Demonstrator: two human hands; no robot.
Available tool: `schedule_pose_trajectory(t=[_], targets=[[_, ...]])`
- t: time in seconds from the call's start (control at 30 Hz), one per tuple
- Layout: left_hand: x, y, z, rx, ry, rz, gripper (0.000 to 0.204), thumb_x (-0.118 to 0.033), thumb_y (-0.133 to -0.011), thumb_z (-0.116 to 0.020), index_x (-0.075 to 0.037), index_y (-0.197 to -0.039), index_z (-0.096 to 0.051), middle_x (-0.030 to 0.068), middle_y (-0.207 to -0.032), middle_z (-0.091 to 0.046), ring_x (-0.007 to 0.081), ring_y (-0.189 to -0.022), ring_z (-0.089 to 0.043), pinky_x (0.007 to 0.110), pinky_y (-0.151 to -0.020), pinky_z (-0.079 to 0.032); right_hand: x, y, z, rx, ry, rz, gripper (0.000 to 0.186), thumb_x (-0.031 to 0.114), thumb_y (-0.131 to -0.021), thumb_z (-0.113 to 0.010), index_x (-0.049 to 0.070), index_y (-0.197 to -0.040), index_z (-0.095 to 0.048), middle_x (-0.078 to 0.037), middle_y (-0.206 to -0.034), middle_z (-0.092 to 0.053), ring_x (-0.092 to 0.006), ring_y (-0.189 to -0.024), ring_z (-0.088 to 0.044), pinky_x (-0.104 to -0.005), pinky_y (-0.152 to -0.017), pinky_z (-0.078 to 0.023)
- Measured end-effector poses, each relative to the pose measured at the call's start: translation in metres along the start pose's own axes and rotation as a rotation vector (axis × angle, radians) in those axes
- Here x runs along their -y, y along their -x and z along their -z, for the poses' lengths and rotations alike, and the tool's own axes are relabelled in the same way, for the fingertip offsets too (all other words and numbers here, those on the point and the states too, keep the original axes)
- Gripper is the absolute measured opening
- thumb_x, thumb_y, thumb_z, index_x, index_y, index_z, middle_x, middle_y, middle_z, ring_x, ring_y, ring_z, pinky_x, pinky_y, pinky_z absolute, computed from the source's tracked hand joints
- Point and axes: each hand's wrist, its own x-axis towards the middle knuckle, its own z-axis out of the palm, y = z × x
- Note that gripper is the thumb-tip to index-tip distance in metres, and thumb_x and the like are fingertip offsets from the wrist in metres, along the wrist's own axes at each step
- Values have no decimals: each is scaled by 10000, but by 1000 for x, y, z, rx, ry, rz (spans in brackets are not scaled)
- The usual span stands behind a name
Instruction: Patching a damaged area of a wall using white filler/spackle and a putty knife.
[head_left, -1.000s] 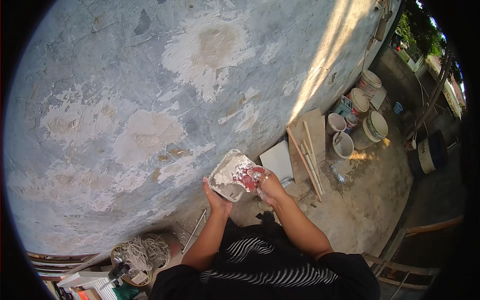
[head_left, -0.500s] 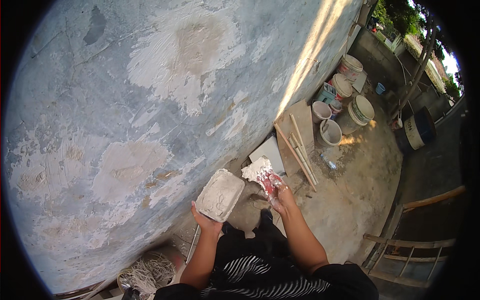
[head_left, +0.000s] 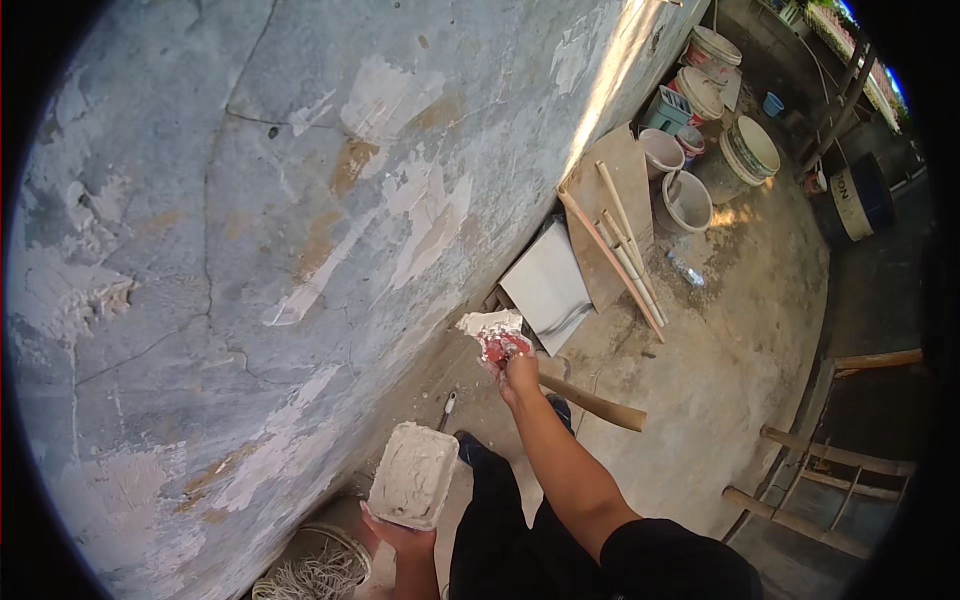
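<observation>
My left hand (head_left: 402, 535) supports a shallow rectangular tray (head_left: 405, 522) from its near edge. Pale, roughly spread plaster (head_left: 415, 470) fills the tray. My right hand (head_left: 516, 378) is closed round a putty knife (head_left: 503, 346) with a red, plaster-smeared handle. A thick load of the same pale plaster covers its blade, which points towards the wall. On the left rises a grey-blue wall (head_left: 330, 170) with cracks and rough whitish patches. The knife appears apart from both wall and tray.
Below the knife a wooden stick (head_left: 595, 405) juts out near my feet. A white panel (head_left: 550, 285), a brown board (head_left: 612, 240) and several poles (head_left: 630, 262) lie along the wall. Buckets (head_left: 684, 203) stand beyond, with a dark drum (head_left: 860, 195) far right. A bucket of stringy fibre (head_left: 310, 575) sits lower left.
My view has shifted along the wall. The tray has moved down and left in view, away from the knife. My right hand has swung left, closer to the wall, still holding the loaded knife.
</observation>
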Motion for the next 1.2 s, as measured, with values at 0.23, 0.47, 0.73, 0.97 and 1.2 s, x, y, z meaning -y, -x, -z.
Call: schedule_pose_trajectory(t=[0.23,0.47,0.73,0.97,1.2], targets=[[23,-22,35,-99,-76,-2,784,-675,-876,-298,-140,-1444,-370,112,-1452,-427,419,-1248,-482,657,-827,-482,-5,-31,-28,-4,112,45,184,63,-934,-515,80,-1117,-526,-59,-1023,-629,-175,-866,-651,-400,-684,-605],[43,-25,21,-87,-61,27,778,-657,-888,-298,-112,-1436,-384,110,-1445,-437,383,-1255,-486,555,-988,-437,8,-32,-52,133,221,40,120,100,-931,-528,90,-1027,-600,-35,-957,-648,-150,-819,-646,-306,-675,-561],[45,-28,5,-75,-33,34,786,-643,-894,-298,-98,-1458,-348,122,-1477,-393,382,-1299,-443,549,-1046,-392,17,-15,-44,182,74,-90,196,66,-951,-483,44,-1126,-567,-80,-1037,-635,-217,-915,-649,-393,-798,-580],[47,-36,11,35,-118,33,788,-635,-897,-294,-92,-1467,-329,134,-1491,-370,395,-1316,-417,557,-1049,-390,39,-11,-7,199,-55,-37,212,56,-941,-479,48,-1122,-589,-77,-1007,-656,-190,-876,-659,-326,-733,-571],[49,-35,-6,-52,-19,32,788,-629,-902,-292,-78,-1464,-328,134,-1489,-374,392,-1317,-417,544,-1059,-383,12,-33,-10,44,293,14,164,68,-940,-473,61,-1059,-585,-44,-946,-638,-143,-787,-626,-309,-664,-550]])
